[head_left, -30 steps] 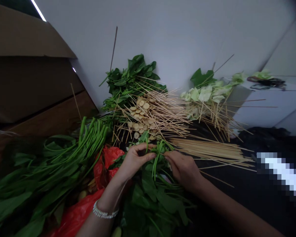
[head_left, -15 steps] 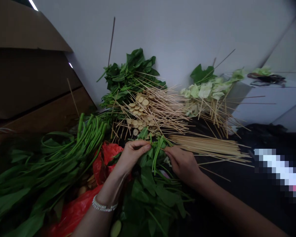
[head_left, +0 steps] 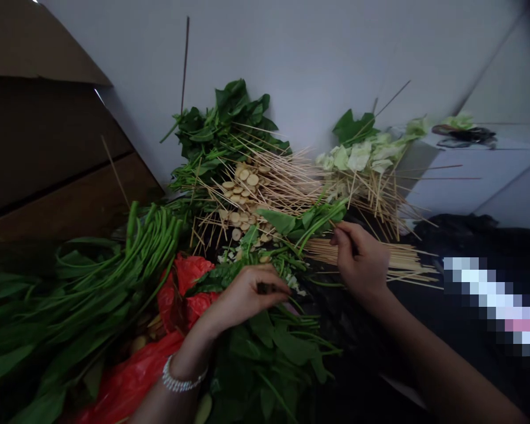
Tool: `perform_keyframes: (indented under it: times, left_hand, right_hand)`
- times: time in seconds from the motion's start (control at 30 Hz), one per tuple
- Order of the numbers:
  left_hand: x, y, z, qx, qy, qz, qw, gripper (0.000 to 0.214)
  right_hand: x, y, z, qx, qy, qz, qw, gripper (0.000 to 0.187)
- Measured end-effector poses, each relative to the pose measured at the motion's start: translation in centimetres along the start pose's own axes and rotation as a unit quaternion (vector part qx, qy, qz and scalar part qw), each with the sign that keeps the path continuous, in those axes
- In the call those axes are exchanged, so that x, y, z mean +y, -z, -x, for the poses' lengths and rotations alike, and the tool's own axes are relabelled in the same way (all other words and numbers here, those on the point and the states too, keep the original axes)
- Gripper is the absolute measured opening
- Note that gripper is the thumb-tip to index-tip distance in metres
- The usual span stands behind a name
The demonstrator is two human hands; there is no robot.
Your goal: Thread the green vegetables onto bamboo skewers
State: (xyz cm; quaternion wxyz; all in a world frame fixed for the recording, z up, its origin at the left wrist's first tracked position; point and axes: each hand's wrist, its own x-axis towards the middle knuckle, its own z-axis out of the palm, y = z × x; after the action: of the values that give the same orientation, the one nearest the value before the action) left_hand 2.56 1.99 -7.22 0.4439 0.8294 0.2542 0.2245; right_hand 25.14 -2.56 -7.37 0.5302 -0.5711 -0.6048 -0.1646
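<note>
My right hand (head_left: pixel 363 262) is closed on the end of a bamboo skewer threaded with folded green leaves (head_left: pixel 307 221), held up over a bundle of bare skewers (head_left: pixel 380 259). My left hand (head_left: pixel 249 292), with a bead bracelet at the wrist, pinches something small and dark above a heap of loose spinach-like leaves (head_left: pixel 269 347). Behind the hands lie skewers of round beige slices (head_left: pixel 242 194) and finished green leaf skewers (head_left: pixel 223 132).
Long green stems and leaves (head_left: pixel 92 277) fill the left side beside a red plastic bag (head_left: pixel 181 294). Pale cabbage skewers (head_left: pixel 362 165) lie at the back right against a white wall. Brown cardboard boxes (head_left: pixel 48 147) stand at the left.
My right hand has lifted up and to the right, carrying the leaf skewer away from the heap. My left hand has dropped slightly toward the loose leaves.
</note>
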Motion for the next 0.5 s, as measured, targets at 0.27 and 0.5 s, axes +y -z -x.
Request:
perform_keyframes:
  times: [0.27, 0.5]
  left_hand:
    - [-1.6, -1.5, 0.2, -0.123, -0.042, -0.174, 0.976, 0.022]
    - [-1.2, 1.0, 0.0, 0.040, -0.005, -0.099, 0.994, 0.009]
  right_hand:
    - [-0.3, -0.4, 0.6, -0.037, 0.016, -0.015, 0.999, 0.018]
    - [-0.3, -0.4, 0.8, -0.040, 0.022, -0.013, 0.999, 0.019]
